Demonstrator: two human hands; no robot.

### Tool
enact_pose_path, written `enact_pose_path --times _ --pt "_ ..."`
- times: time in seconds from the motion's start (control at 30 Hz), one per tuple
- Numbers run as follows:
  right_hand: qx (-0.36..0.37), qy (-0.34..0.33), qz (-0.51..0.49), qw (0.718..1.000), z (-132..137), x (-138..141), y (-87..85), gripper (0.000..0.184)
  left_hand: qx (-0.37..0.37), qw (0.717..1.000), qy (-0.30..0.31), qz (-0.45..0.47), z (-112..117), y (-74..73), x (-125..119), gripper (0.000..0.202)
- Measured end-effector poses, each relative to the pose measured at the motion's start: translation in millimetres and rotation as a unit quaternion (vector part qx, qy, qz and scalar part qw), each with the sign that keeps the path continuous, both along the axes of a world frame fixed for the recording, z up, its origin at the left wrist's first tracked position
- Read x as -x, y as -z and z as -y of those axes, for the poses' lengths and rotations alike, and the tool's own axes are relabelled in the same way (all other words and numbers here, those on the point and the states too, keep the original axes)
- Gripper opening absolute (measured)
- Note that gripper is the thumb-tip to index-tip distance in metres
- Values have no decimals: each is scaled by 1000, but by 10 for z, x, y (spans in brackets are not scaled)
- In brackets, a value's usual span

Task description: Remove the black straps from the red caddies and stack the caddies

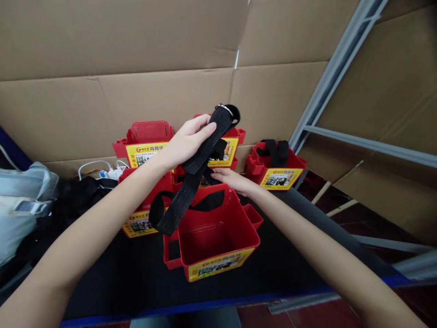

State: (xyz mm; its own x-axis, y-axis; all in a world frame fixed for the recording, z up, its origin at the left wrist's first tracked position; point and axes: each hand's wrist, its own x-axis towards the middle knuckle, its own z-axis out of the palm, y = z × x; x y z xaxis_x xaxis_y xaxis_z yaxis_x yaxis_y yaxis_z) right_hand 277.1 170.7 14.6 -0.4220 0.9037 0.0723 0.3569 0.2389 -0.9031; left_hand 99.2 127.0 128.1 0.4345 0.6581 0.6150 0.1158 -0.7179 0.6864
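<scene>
My left hand (191, 136) is closed on a wide black strap (201, 157) with a metal ring at its upper end, held above the nearest red plastic bin (218, 234). The strap's lower part loops down over the bin's left rear corner. Behind the bin's back wall, my right hand (232, 179) has its fingers closed around a black piece of the strap; some fingertips are hidden. The bin stands upright, with small side pockets and a yellow label on its front. More black webbing crosses inside its back wall.
Several similar red bins stand behind, including one at the left (150, 141) and one at the right (276, 166) with black straps inside. White plugs (114, 173), black fabric (82, 200) and a pale bag (25, 205) lie left. Cardboard (164, 100) backs the black table (136, 282); a metal frame (327, 77) rises right.
</scene>
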Motion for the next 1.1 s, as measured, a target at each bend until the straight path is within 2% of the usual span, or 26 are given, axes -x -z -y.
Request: enact_pose_path --times 0.1,0.2,0.27,0.4,0.47,0.5,0.57,0.67,0.73,0.77,0.83,0.9,0.93,1.0,1.07,1.1 --pt "61 -31 -26 997 108 24 12 38 -4 1000 -3 -1 21 30 17 20" --pt "99 -43 -43 993 184 -19 4 43 -38 999 -25 3 58 -79 -20 22" --pt "101 -28 -60 993 205 -91 2 42 -83 995 -50 19 56 -278 -99 20" --pt "52 20 -100 993 293 -281 25 46 -196 976 -77 59 -41 -809 -335 24" --pt "31 26 -99 994 398 -369 49 47 -216 969 -69 100 -52 -933 -416 28" --pt "24 26 -94 995 462 -408 61 47 -212 969 -54 112 -25 -914 -428 28" --pt "9 36 -86 996 596 -475 73 47 -186 979 -5 81 99 -695 -384 26" --pt "-22 67 -73 995 768 -544 52 46 -173 979 45 -95 361 -53 -193 12" --pt "-41 68 -58 995 849 -554 16 44 -158 960 86 -215 495 387 -61 5" --pt "-54 63 -50 995 881 -545 -6 42 -160 945 94 -269 541 562 -10 4" --pt "-93 58 -31 993 931 -500 -55 39 -186 903 96 -375 601 778 60 12" --pt "-159 63 6 985 973 -445 -108 35 -211 875 98 -425 660 816 129 19" --pt "-199 65 31 977 993 -424 -135 33 -214 875 97 -424 702 785 184 21" --pt "-274 60 87 956 1035 -409 -188 30 -196 900 61 -385 822 687 364 23" --pt "-330 58 130 933 1078 -419 -234 28 -154 929 -47 -332 973 625 613 21" --pt "-346 57 146 925 1098 -421 -252 26 -120 938 -137 -296 1046 628 739 17"
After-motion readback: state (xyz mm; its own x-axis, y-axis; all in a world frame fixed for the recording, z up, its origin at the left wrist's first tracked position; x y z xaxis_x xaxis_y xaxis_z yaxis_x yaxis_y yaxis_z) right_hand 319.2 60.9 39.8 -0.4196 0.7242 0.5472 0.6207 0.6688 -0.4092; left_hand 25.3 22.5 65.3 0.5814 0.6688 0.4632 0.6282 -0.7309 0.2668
